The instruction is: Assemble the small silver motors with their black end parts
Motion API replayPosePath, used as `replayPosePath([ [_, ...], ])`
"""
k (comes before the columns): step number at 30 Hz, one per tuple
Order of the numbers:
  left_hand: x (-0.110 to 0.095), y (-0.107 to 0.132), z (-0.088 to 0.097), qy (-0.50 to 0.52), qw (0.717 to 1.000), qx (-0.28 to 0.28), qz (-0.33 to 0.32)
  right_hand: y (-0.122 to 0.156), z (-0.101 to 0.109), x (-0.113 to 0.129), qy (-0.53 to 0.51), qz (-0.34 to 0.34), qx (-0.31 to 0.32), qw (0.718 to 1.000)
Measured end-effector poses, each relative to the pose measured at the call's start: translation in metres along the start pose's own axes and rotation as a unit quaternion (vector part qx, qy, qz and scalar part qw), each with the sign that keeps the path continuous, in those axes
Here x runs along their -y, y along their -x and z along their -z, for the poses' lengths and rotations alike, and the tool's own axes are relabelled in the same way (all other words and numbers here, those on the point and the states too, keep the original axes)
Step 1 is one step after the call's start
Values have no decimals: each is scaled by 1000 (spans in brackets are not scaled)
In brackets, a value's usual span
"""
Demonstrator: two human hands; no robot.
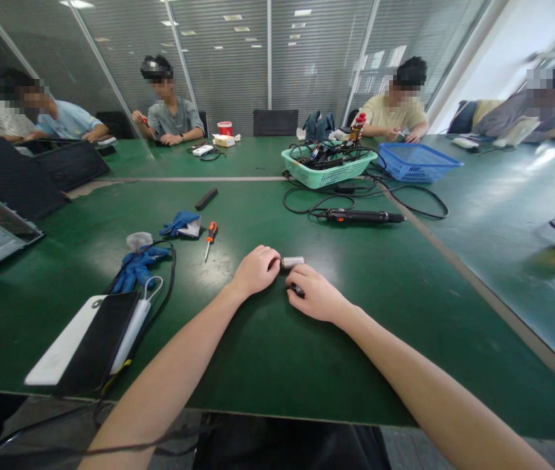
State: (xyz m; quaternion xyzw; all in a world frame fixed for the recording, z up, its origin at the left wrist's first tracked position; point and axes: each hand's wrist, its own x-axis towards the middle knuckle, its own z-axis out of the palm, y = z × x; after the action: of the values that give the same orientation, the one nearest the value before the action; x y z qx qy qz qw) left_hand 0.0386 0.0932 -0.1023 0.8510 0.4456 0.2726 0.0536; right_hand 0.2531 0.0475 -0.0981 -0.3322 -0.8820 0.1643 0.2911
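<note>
My left hand [258,269] rests on the green table with its fingers closed at the left end of a small silver metal cylinder [293,262], which lies sideways. Just nearer to me, my right hand [317,295] is curled over a small dark, shiny piece [298,289]. Most of that piece is hidden under the fingers, so its kind does not show. To the left of my hands lies a screwdriver [211,236] with an orange and black handle.
Blue gloves [135,267], a black phone [98,339] and a white power bank [133,329] lie at left. Farther off are a dark bar [206,198], a corded electric screwdriver [365,217], a green basket [329,175] of cables and a blue basket [419,163]. Several people sit around the table.
</note>
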Motion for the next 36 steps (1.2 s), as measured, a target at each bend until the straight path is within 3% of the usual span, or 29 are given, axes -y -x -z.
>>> replayPosePath([
  [15,1,0,0,5,1000,0,0,0,0,-4,-4,-11,8,1000],
  [36,1,1,-1,-6,1000,3,1,7,30,-9,14,-6,66,998],
])
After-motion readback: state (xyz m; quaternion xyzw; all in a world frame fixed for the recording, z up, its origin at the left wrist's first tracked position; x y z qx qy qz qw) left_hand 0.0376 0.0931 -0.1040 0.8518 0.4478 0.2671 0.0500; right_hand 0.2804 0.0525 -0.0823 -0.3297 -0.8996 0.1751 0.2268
